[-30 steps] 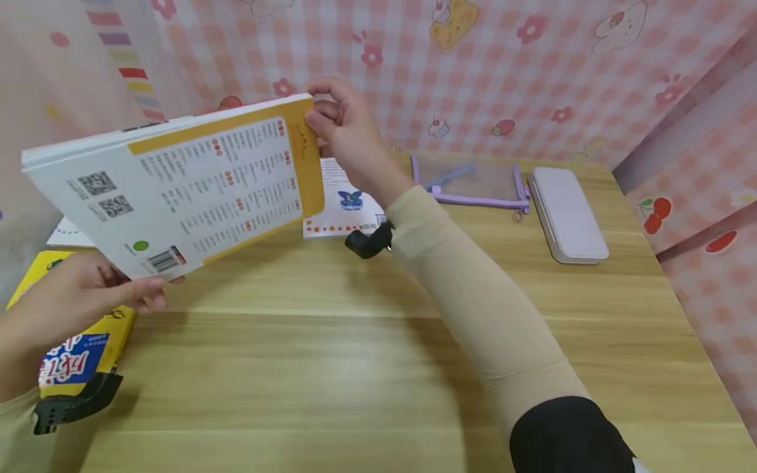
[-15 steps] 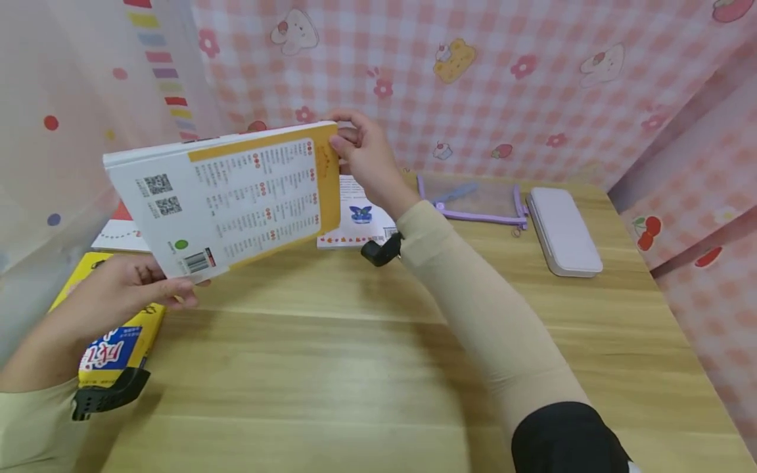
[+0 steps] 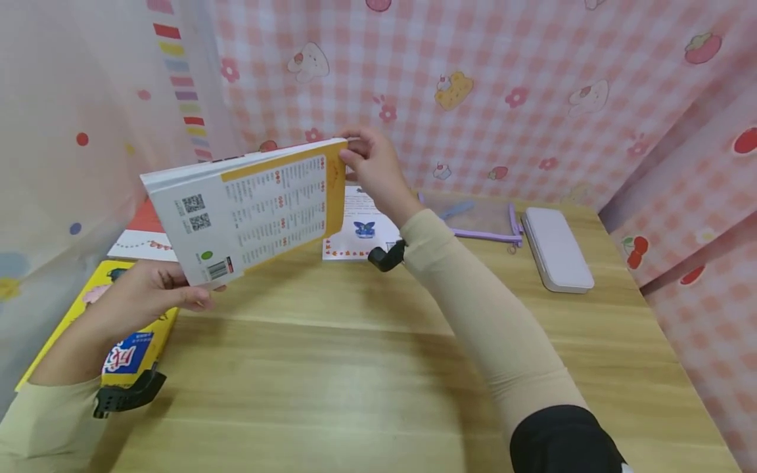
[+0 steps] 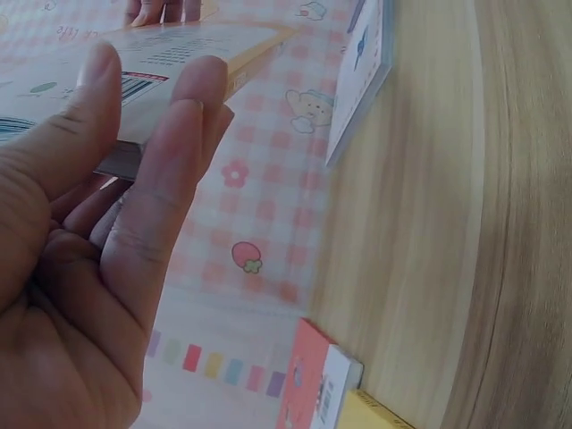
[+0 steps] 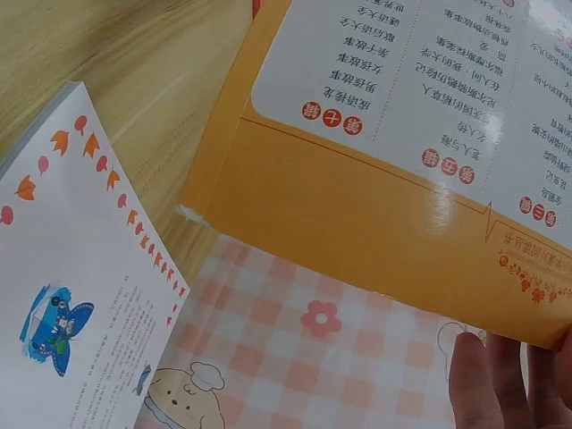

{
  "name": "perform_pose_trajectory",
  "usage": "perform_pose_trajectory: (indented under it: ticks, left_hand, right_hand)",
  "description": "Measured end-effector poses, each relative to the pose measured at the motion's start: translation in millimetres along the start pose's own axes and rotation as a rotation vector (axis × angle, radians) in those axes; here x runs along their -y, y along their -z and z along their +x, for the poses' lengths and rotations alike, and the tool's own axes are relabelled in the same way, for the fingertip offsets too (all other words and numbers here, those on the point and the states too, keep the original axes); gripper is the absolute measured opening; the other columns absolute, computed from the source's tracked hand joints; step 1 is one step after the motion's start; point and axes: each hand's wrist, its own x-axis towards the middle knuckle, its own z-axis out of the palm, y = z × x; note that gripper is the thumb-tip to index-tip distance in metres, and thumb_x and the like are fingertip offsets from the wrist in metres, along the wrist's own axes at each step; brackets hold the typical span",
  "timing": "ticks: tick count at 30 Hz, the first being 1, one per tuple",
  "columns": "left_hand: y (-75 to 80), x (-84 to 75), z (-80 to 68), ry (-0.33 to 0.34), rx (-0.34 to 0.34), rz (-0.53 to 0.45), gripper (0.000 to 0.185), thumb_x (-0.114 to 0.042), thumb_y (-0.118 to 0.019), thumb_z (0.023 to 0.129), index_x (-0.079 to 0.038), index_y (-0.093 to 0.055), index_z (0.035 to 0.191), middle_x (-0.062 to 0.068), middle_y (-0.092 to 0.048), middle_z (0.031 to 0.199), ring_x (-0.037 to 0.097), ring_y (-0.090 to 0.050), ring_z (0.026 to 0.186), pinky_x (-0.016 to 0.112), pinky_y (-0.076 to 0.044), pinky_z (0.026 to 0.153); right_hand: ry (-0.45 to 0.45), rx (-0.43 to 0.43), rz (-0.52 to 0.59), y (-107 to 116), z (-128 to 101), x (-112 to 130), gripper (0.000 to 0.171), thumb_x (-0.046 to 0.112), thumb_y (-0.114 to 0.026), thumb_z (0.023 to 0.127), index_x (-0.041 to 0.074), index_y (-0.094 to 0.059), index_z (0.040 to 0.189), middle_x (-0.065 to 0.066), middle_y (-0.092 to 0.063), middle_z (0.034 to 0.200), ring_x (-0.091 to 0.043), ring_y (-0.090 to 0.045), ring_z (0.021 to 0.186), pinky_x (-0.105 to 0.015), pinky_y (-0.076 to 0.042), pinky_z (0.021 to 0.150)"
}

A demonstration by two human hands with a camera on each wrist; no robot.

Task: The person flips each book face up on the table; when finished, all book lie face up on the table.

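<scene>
Both my hands hold a white and orange book (image 3: 254, 207) in the air above the wooden table (image 3: 355, 355), back cover with barcode and QR codes facing me. My left hand (image 3: 160, 295) grips its near lower corner, thumb on the cover (image 4: 134, 80). My right hand (image 3: 372, 164) pinches the far upper corner; its fingertips (image 5: 500, 380) show under the orange edge (image 5: 375, 223) in the right wrist view.
A white booklet with a blue butterfly (image 3: 361, 230) lies behind the held book. A yellow book (image 3: 118, 328) and a red and white one (image 3: 142, 233) lie at the left. A purple clear pouch (image 3: 473, 213) and a white case (image 3: 556, 249) sit far right. Pink checked curtains (image 3: 473, 85) enclose the table.
The book, held by both hands, has moved away from me toward the back wall. Both grips are unchanged.
</scene>
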Motion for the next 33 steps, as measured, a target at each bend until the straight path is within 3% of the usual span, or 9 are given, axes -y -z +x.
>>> perform_pose_trajectory:
  ticks: [5, 8, 13, 16, 19, 24, 29, 31, 33]
  left_hand:
    - [1.1, -0.1, 1.4, 0.044, 0.014, 0.017, 0.055, -0.009, -0.069, 0.096, 0.004, -0.049, 0.146, 0.027, -0.066, 0.125, 0.014, -0.072, 0.089, 0.024, -0.059, 0.077]
    - [1.3, 1.3, 2.1, 0.065, 0.023, -0.001, 0.056, -0.009, -0.07, 0.096, 0.005, -0.049, 0.146, 0.026, -0.067, 0.123, 0.017, -0.071, 0.087, 0.026, -0.059, 0.075]
    - [0.2, 3.7, 6.3, 0.053, 0.007, 0.008, 0.056, -0.007, -0.071, 0.095, 0.003, -0.051, 0.145, 0.023, -0.07, 0.117, 0.018, -0.071, 0.083, 0.027, -0.053, 0.056]
    - [-0.8, 3.9, 8.3, 0.066, 0.001, 0.005, 0.058, -0.011, -0.072, 0.095, 0.001, -0.05, 0.147, 0.022, -0.07, 0.12, 0.018, -0.071, 0.086, 0.027, -0.056, 0.061]
    - [-0.9, 3.6, 8.0, 0.098, 0.008, -0.008, 0.063, -0.016, -0.072, 0.095, 0.0, -0.047, 0.15, 0.022, -0.068, 0.125, 0.019, -0.071, 0.09, 0.028, -0.059, 0.078]
    - [-3.3, 4.8, 8.7, 0.116, 0.001, -0.042, 0.064, -0.016, -0.073, 0.095, 0.004, -0.045, 0.149, 0.024, -0.065, 0.13, 0.019, -0.072, 0.091, 0.024, -0.057, 0.081]
    - [-5.2, 11.0, 12.0, 0.083, -0.009, -0.135, 0.061, -0.011, -0.071, 0.096, 0.003, -0.045, 0.149, -0.004, -0.071, 0.123, 0.02, -0.073, 0.091, 0.025, -0.058, 0.081]
    - [-4.5, 15.7, 12.2, 0.067, -0.011, -0.191, 0.054, -0.009, -0.068, 0.097, -0.002, -0.05, 0.148, -0.015, -0.07, 0.12, 0.02, -0.073, 0.09, 0.025, -0.058, 0.081]
    - [-3.8, 19.2, 11.9, 0.048, -0.014, -0.256, 0.045, -0.005, -0.065, 0.099, -0.011, -0.06, 0.143, -0.016, -0.07, 0.117, 0.019, -0.073, 0.09, 0.025, -0.059, 0.081]
  right_hand:
    - [0.009, -0.022, -0.056, -0.1, 1.1, 1.0, 0.018, -0.001, -0.059, 0.1, 0.005, -0.067, 0.116, -0.01, -0.072, 0.109, -0.021, -0.067, 0.098, -0.037, -0.06, 0.084]
    - [0.021, -0.044, -0.141, -0.2, 2.2, -0.5, 0.018, 0.0, -0.061, 0.1, 0.006, -0.068, 0.116, -0.007, -0.071, 0.109, -0.017, -0.064, 0.097, -0.033, -0.058, 0.082]
    - [0.053, -0.085, -0.237, 3.4, 4.8, -2.5, 0.019, 0.0, -0.064, 0.098, 0.005, -0.07, 0.116, -0.007, -0.067, 0.105, -0.016, -0.061, 0.094, -0.029, -0.055, 0.082]
    - [0.06, -0.093, -0.224, 5.9, 5.5, -2.9, 0.02, -0.003, -0.064, 0.096, 0.003, -0.071, 0.114, -0.009, -0.068, 0.103, -0.018, -0.064, 0.092, -0.029, -0.057, 0.083]
    - [0.045, -0.081, -0.233, 7.0, 6.0, -3.0, 0.021, -0.005, -0.064, 0.095, 0.003, -0.072, 0.113, -0.008, -0.069, 0.107, -0.019, -0.068, 0.092, -0.028, -0.057, 0.083]
    - [0.007, -0.07, -0.273, 7.9, 6.3, -2.1, 0.021, -0.003, -0.063, 0.097, 0.006, -0.072, 0.114, -0.006, -0.07, 0.111, -0.019, -0.069, 0.093, -0.034, -0.057, 0.079]
    - [-0.003, -0.085, -0.301, 9.5, 6.1, -0.3, 0.02, 0.0, -0.062, 0.099, 0.008, -0.072, 0.115, -0.003, -0.069, 0.112, -0.018, -0.07, 0.09, -0.032, -0.057, 0.071]
    - [0.01, -0.085, -0.271, 10.1, 6.6, -0.2, 0.021, -0.002, -0.062, 0.099, 0.006, -0.072, 0.115, -0.006, -0.069, 0.11, -0.019, -0.071, 0.089, -0.032, -0.059, 0.072]
    - [0.037, -0.083, -0.216, 10.9, 7.2, -1.6, 0.021, -0.005, -0.061, 0.097, 0.002, -0.071, 0.114, -0.01, -0.07, 0.108, -0.022, -0.071, 0.089, -0.033, -0.061, 0.077]
